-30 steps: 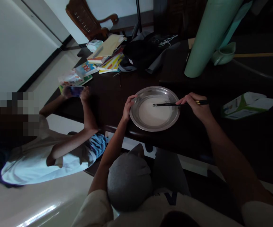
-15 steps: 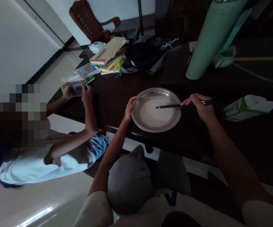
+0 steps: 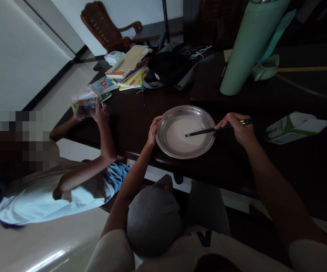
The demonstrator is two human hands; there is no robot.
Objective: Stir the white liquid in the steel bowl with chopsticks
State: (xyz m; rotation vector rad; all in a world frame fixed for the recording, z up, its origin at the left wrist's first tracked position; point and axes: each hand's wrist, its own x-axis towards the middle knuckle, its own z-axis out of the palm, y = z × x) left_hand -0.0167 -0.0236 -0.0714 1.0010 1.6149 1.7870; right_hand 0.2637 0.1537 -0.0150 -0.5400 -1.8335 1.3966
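A round metal plate (image 3: 205, 145) holding a pale white liquid sits near the front edge of a dark table (image 3: 140, 124). My left hand (image 3: 153, 130) grips the plate's left rim, fingers curled over it. My right hand (image 3: 238, 126) is closed on a pair of dark chopsticks (image 3: 208, 131) with gold ends. The chopstick tips dip into the white liquid near the plate's middle.
A tall pale green cylinder (image 3: 245, 49) and a green jug (image 3: 265, 68) stand behind the plate. A green and white carton (image 3: 290, 126) lies at right. Books (image 3: 126, 70) and a black bag (image 3: 174, 64) are piled at the back left. Another person (image 3: 67, 181) sits at left holding a phone.
The chopstick tips have dropped lower into the liquid and now point down-left. My left hand has stayed on the rim. The other person's phone hand shifted slightly.
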